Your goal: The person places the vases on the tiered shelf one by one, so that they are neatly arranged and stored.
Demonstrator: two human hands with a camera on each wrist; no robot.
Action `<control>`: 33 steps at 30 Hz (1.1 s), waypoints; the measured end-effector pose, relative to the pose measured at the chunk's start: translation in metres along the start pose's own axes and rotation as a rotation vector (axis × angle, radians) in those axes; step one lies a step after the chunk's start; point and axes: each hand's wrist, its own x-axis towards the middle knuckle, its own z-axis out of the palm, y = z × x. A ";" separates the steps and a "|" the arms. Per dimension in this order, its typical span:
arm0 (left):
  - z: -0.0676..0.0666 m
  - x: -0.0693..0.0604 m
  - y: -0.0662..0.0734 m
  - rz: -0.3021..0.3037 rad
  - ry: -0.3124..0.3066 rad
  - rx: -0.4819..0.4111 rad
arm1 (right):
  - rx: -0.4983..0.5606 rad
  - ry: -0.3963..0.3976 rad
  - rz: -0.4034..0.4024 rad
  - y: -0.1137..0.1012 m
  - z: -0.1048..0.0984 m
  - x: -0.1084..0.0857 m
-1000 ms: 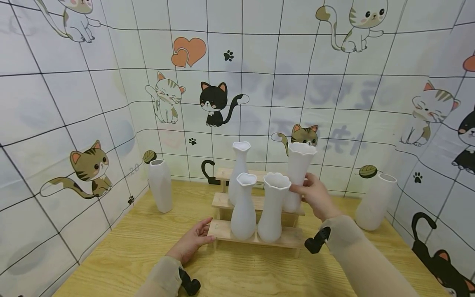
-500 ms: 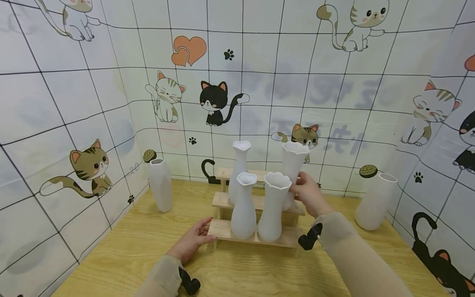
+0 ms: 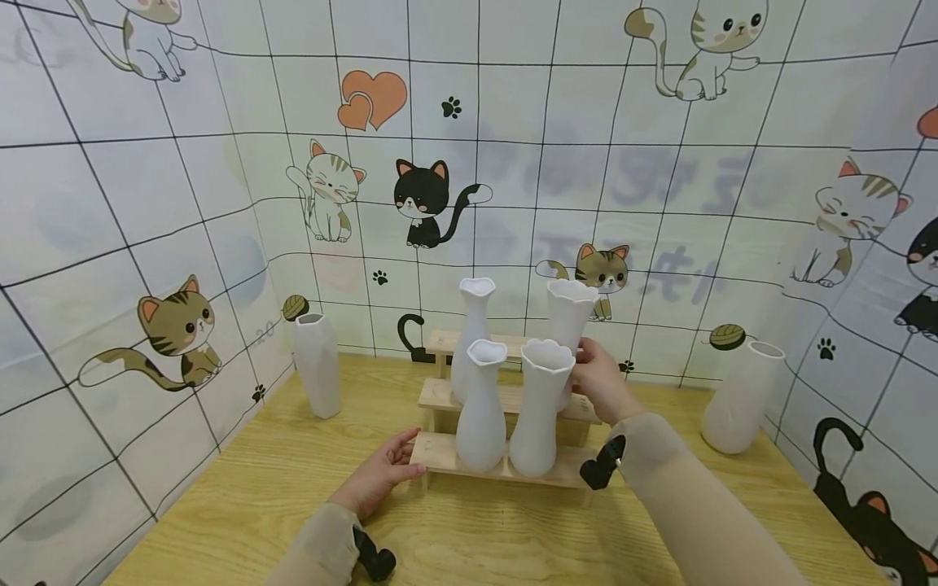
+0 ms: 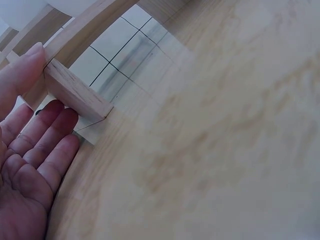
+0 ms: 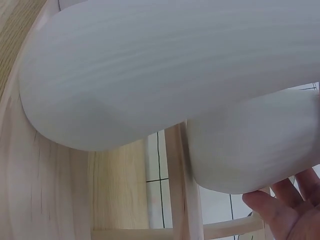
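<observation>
My right hand grips a white vase with a flared, scalloped rim on the right of the stepped wooden stand. In the right wrist view, the thumb lies against that vase, low on its side, and its base is at the middle step. A scalloped vase on the bottom step partly hides it. Beside this stands a narrow-necked vase, with a similar one behind on the middle step. My left hand holds the bottom step's left end, thumb at its front corner, fingers by the leg.
A faceted white vase stands on the wood-grain table at the left. Another white vase stands at the right. A cat-patterned, tile-print wall covering surrounds the back and both sides.
The right hand has moved left with the scalloped vase, bringing it behind the front scalloped vase and nearer the narrow-necked one. The left hand and the stand have stayed in place.
</observation>
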 end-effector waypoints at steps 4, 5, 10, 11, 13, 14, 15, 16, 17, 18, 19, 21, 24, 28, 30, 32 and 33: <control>0.000 0.000 0.000 0.001 0.005 0.001 | -0.004 0.002 0.015 -0.001 0.002 0.002; 0.000 0.000 0.000 0.001 0.006 0.001 | -0.005 0.002 0.018 -0.001 0.003 0.002; -0.001 0.000 -0.001 0.000 0.003 -0.003 | -0.005 -0.004 0.028 -0.002 0.006 0.004; -0.001 0.000 -0.001 0.001 0.002 -0.003 | -0.005 -0.002 0.031 -0.002 0.006 0.004; -0.001 0.001 -0.001 0.001 0.001 -0.003 | -0.001 -0.001 0.032 -0.001 0.008 0.005; -0.002 0.001 -0.001 -0.001 0.002 -0.002 | 0.002 0.000 0.032 -0.001 0.008 0.005; -0.002 0.001 -0.002 -0.002 0.003 -0.001 | 0.002 0.002 0.031 -0.001 0.009 0.006; -0.002 0.001 -0.001 -0.004 0.005 0.000 | 0.005 0.002 0.030 0.000 0.009 0.006; -0.002 0.001 -0.001 -0.005 0.006 0.001 | 0.005 0.003 0.028 0.000 0.009 0.007; -0.002 0.001 -0.001 -0.007 0.008 0.001 | 0.005 0.004 0.025 0.001 0.009 0.008; -0.002 0.001 -0.001 -0.009 0.010 0.001 | 0.005 0.006 0.023 0.001 0.009 0.008; -0.002 0.001 -0.001 -0.011 0.007 0.001 | -0.004 0.006 0.022 0.002 0.009 0.009; -0.002 0.001 -0.001 -0.010 0.003 -0.002 | -0.014 0.010 0.020 0.002 0.008 0.009; -0.002 0.001 -0.001 -0.005 -0.002 -0.007 | -0.028 0.013 0.017 0.002 0.008 0.010; -0.002 0.001 -0.001 -0.004 -0.002 -0.006 | -0.033 0.012 0.014 0.002 0.008 0.010; -0.002 0.001 -0.001 -0.003 0.000 -0.006 | -0.036 0.011 0.010 0.002 0.008 0.010; -0.002 0.001 -0.002 -0.002 0.002 -0.005 | -0.038 0.010 0.006 0.003 0.008 0.010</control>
